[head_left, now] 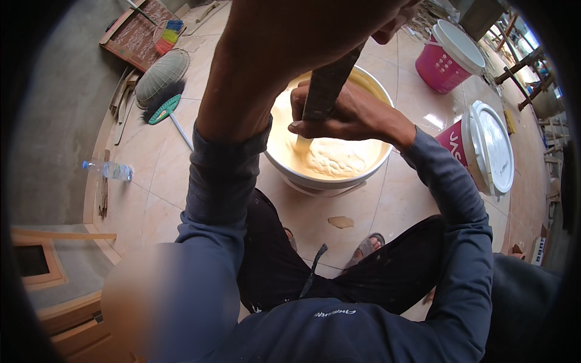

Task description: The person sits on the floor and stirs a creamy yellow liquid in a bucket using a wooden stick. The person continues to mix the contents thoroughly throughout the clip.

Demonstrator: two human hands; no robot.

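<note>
A white bucket (pixel 284 164) stands on the floor in front of me, with thick cream-coloured paste (pixel 339 160) inside. A flat, dark, stained stick (pixel 327 91) slants down into the paste, its lower end sunk out of sight. My right hand (pixel 357 112) is closed round the stick just above the paste. Higher up, at the top edge of the view, my left hand (pixel 357 24) is closed at the stick's upper part; my forearm and wrist hide some of its grip. Lumpy folds show on the paste's surface near the stick.
At the right stand an open pink bucket (pixel 440 65) and a lidded one (pixel 463 145). A green-headed broom (pixel 164 109), a woven round hat (pixel 162 78), a multicoloured brush (pixel 167 37) and a plastic bottle (pixel 112 170) lie left. A small flat scrap (pixel 341 222) lies between my feet.
</note>
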